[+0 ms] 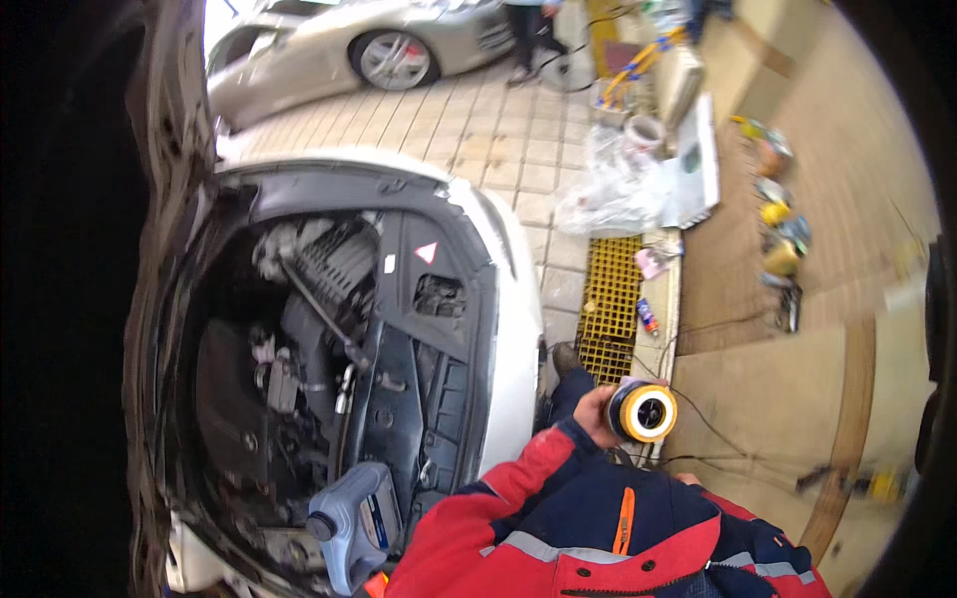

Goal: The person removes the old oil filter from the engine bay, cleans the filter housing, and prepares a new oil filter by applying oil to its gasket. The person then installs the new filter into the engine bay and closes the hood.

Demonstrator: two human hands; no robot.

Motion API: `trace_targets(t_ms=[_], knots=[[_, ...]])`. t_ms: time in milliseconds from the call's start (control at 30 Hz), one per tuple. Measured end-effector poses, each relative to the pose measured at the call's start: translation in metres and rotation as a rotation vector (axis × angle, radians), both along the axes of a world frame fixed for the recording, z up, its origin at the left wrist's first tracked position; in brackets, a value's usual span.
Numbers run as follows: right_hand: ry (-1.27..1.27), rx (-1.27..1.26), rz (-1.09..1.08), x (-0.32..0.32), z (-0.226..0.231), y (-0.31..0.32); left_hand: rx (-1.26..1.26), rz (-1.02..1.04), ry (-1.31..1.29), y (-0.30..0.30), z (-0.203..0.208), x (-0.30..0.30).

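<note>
My left hand is closed around the side of an oil filter, a round piece with an orange ribbed rim, a white ring face and a dark hole in the middle. I hold it in front of my jacket, to the right of the car. Of my right hand only a small bit of skin shows at the jacket's edge; its fingers are hidden. On my left lies the open engine bay of a white car. A grey-blue oil jug with a dark cap rests at its near edge.
The raised hood borders the left side. A yellow floor grating runs beside the car, with a spray can next to it. Farther off are plastic sheeting, a silver car and another person. Cables trail on the right.
</note>
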State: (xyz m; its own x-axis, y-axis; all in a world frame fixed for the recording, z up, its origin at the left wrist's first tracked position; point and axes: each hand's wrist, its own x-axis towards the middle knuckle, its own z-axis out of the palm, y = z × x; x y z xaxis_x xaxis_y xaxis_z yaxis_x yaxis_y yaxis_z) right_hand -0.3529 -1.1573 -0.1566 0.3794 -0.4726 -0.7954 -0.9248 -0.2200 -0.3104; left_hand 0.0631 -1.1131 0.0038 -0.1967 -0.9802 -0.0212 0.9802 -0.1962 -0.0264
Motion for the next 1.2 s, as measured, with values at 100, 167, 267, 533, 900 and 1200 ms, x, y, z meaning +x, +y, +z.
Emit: trace_targets(t_ms=[100, 167, 267, 533, 900, 1200], knots=[[0.040, 0.030, 0.059, 0.077, 0.029, -0.077, 0.036, 0.126, 0.214, -0.042, -0.001, 0.080], [0.007, 0.033, -0.045, 0.134, 0.032, -0.128, 0.147, 0.251, 0.105, -0.048, 0.010, 0.122], [-0.007, -0.040, -0.111, 0.228, 0.039, -0.192, 0.242, 0.414, -0.030, -0.047, 0.037, 0.198], [-0.320, -0.120, 0.551, 0.478, 0.087, -0.269, 0.263, 1.122, 0.039, 0.070, 0.102, 0.298], [-0.483, 0.407, 0.480, 0.797, 0.103, -0.227, 0.988, 1.919, -0.060, 0.291, 0.099, 0.412], [-0.184, 0.562, 0.468, 0.870, 0.103, -0.228, 1.958, 1.675, -0.102, 0.420, 0.048, 0.541]])
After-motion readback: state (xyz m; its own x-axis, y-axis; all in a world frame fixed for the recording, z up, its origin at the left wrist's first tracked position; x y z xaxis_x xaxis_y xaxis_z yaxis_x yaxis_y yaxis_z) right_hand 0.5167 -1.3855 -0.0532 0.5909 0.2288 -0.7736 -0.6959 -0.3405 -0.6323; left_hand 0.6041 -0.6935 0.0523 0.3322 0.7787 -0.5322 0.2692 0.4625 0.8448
